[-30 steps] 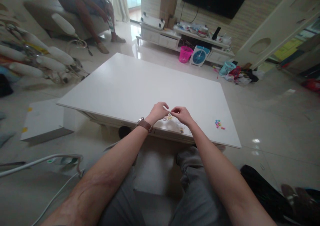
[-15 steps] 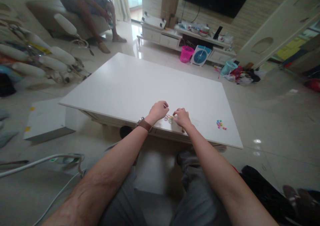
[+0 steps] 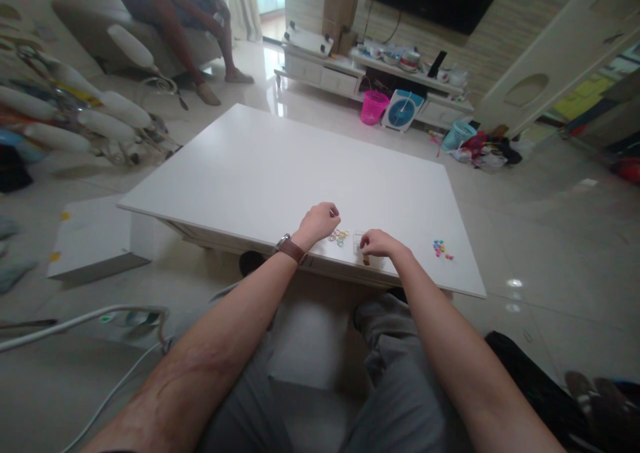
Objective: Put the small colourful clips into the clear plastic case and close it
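Note:
My left hand, with a brown watch on its wrist, hovers over the near edge of a white low table, its fingers curled in a pinch; whatever it holds is too small to name. Just to its right lies a small cluster of coloured rings. My right hand rests on the table with fingers curled at a small clear container beside a tiny brown piece. A second little heap of coloured beads lies further right.
A person sits on a sofa at the far left. A TV cabinet, a pink basket and a blue fan stand beyond the table. White pins and clutter lie left; cables run across the floor.
My hands were together over the coloured rings. The right hand has moved right and toward me, to the clear container. The left hand has stayed in place.

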